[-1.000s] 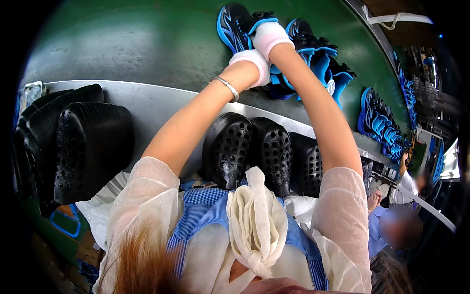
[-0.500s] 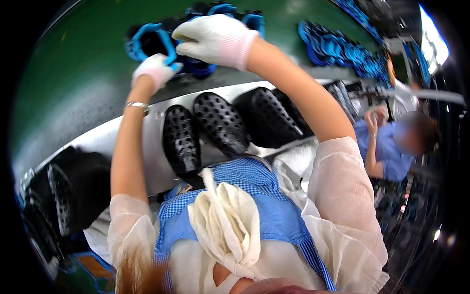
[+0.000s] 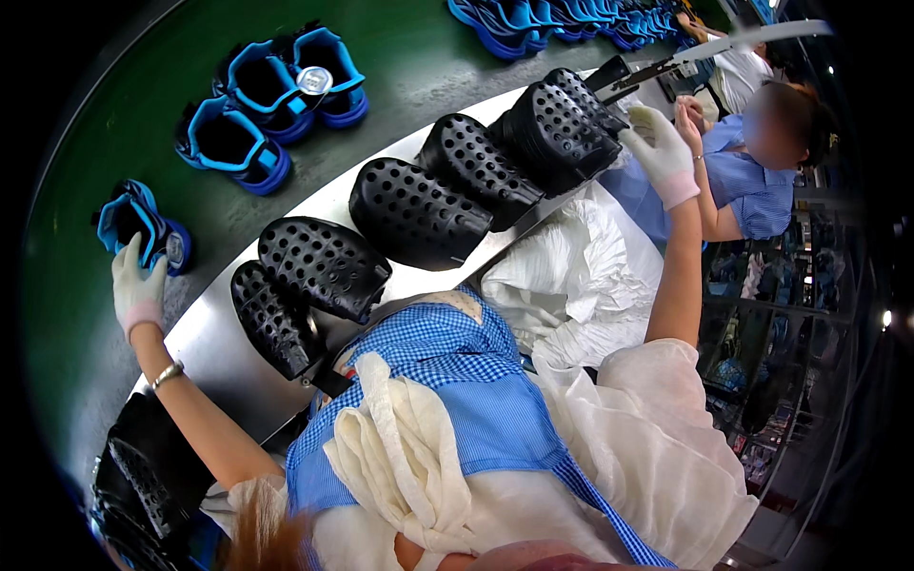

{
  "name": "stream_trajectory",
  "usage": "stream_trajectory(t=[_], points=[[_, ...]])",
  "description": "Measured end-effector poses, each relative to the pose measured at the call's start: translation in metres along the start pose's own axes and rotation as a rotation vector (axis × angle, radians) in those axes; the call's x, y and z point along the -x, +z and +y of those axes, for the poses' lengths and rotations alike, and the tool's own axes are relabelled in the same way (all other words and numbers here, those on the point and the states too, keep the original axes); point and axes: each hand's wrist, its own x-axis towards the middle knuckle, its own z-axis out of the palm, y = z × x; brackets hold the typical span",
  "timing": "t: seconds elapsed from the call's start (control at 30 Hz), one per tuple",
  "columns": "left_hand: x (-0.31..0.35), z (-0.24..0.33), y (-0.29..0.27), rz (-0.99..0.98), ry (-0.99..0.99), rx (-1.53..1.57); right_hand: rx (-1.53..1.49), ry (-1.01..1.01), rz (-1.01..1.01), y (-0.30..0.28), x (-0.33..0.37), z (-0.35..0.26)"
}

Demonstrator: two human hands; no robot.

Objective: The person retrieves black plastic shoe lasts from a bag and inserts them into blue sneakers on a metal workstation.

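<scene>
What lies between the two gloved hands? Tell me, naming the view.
In the head view, a row of black perforated forms lies between the left hand and the right hand, along the metal ledge.

On the green tabletop (image 3: 409,71) stand three blue-and-black shoes (image 3: 262,81), a single shoe (image 3: 171,238) to their left and a row of shoes (image 3: 543,24) to their right; black blocks with holes (image 3: 419,214) line the metal ledge (image 3: 228,381).

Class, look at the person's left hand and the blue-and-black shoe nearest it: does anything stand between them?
Nothing visible does. The left hand is right at the near side of the blue-and-black shoe; the cluster of three shoes stands off to the right, clear of that gap.
</scene>
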Motion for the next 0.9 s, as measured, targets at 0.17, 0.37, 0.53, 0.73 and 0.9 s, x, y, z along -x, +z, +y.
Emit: stream_trajectory(t=[0.17,0.37,0.53,0.73,0.9], points=[[0.010,0.051,-0.029,0.179,0.047,0.025,0.210,-0.033,-0.046,0.013,0.001,0.011],[0.014,0.083,-0.029,0.169,0.119,0.201,0.297,-0.157,-0.009,0.011,-0.004,0.009],[0.017,0.095,-0.026,0.134,0.149,0.283,0.228,-0.198,0.012,0.015,-0.013,0.014],[0.020,0.105,-0.024,0.071,0.101,0.395,0.210,-0.127,-0.025,0.007,-0.011,0.010],[0.023,0.108,-0.025,0.022,0.082,0.421,0.256,-0.217,-0.030,0.018,-0.011,0.008]])
